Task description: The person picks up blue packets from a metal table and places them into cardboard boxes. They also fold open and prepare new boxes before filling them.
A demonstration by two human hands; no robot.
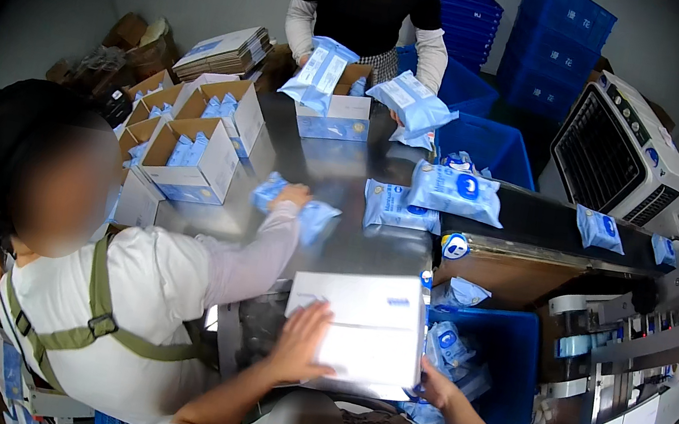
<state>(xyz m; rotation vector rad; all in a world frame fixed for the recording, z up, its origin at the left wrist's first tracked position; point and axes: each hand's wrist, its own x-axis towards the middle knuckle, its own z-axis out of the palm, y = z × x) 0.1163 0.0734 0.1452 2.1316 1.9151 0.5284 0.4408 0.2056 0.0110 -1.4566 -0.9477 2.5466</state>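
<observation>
A white carton (369, 301) sits right in front of me at the near end of the metal table, its upper face showing a fold or seam line. My left hand (302, 342) lies flat on its left part with the fingers stretched out. At the carton's lower right edge my right hand (437, 387) grips the side, thumb and fingers partly hidden. Beyond it, light-blue soft packs (399, 208) rest on the table near the conveyor, one larger pack (455, 193) overlapping them. To the left, a co-worker's hand (295, 195) holds a blurred blue pack (313, 220).
Several open cartons (190, 158) filled with blue packs crowd the table's left side. Across from me, another person holds two packs (320, 74) over an open carton (332, 124). A conveyor belt (537, 224) carries packs at right. Below it stands a blue bin (525, 354) of packs.
</observation>
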